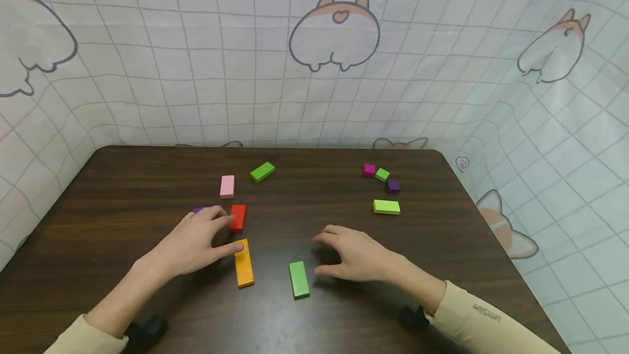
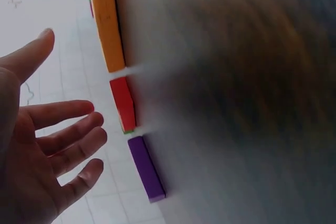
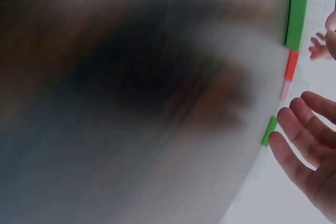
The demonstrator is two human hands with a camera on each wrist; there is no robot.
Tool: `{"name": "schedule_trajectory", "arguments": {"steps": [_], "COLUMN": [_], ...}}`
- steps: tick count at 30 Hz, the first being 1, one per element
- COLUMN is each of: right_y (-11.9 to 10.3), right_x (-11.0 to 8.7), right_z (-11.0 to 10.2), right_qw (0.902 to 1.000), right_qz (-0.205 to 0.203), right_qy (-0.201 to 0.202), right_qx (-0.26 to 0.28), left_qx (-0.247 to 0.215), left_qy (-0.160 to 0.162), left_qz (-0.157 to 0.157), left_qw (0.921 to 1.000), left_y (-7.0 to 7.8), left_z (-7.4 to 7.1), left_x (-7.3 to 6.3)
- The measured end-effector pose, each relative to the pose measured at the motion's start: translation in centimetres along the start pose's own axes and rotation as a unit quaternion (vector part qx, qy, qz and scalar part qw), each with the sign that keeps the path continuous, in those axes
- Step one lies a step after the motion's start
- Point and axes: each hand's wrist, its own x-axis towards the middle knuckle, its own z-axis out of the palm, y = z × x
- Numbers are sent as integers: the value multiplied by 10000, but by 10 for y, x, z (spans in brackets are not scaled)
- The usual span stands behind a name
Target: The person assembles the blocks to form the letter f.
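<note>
My left hand hovers over the left of the table, fingers loosely bent and nothing held. Its thumb overlaps the orange block in the head view, and its fingers reach toward the red block. A purple block is mostly hidden behind that hand in the head view but shows in the left wrist view. To the right, my right hand hangs above the table with thumb and fingers spread apart. The mid-green block lies just left of its thumb.
Farther back lie a pink block and a green block. At the right back are a magenta block, a small green block, a dark purple block and a lime block. A patterned curtain borders the dark wooden table.
</note>
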Motion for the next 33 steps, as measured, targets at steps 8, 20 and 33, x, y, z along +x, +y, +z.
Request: {"name": "schedule_trajectory", "arguments": {"steps": [8,20,33], "right_y": [-16,-25,-29], "right_x": [9,16,18], "right_z": [12,14,17], "right_qw": [9982,9945,9915], "right_qz": [-279,-457,-319], "right_qy": [-508,-706,-725], "right_qx": [-164,-626,-1031], "left_qx": [127,167,381], "left_qy": [-481,-1080,-1129], "left_qz": [11,16,101], "left_qw": [9988,9940,9928], "left_y": [11,18,26], "left_z": [9,8,8], "left_x": [-3,-3,-4]}}
